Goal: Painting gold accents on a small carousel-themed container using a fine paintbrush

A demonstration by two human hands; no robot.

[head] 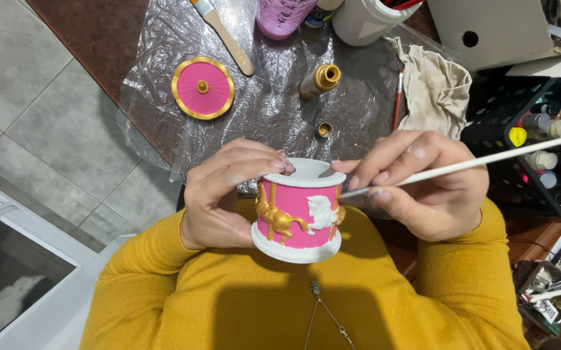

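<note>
Pink and white, the carousel box (298, 212) sits at centre, gripped at its nine o'clock side by the left hand (225, 198). Right hand (416, 181), at three o'clock, pinches a white paintbrush (481, 162) against its gold trim. Its pink lid (203, 87) lies at eleven o'clock on plastic sheeting (267, 104).
</note>
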